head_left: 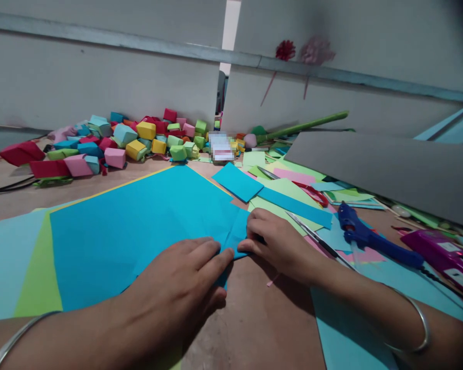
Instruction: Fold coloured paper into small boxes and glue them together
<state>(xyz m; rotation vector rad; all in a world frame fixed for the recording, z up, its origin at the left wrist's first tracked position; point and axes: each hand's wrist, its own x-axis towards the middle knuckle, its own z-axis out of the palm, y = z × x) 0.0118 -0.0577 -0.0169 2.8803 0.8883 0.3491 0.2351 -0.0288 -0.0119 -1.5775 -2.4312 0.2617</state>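
A piece of bright blue paper (237, 226) with crease lines is between my hands, over a large blue paper sheet (119, 226); where one ends and the other begins is hard to tell. My left hand (185, 280) lies across it, fingertips pressing on top and thumb below, with a bit of blue showing between. At the right edge, my right hand (275, 244) pinches the paper between thumb and curled fingers. Beyond my right hand lie a small blue rectangle (238, 182) and a blue strip (297, 206).
Folded paper blocks (146, 131) in many colours are heaped against the wall panel. On the right lie scissors (320, 241), red-handled scissors (310, 192), a blue glue gun (374, 241) and a purple power strip (443, 257). A grey board (386, 169) rises behind them.
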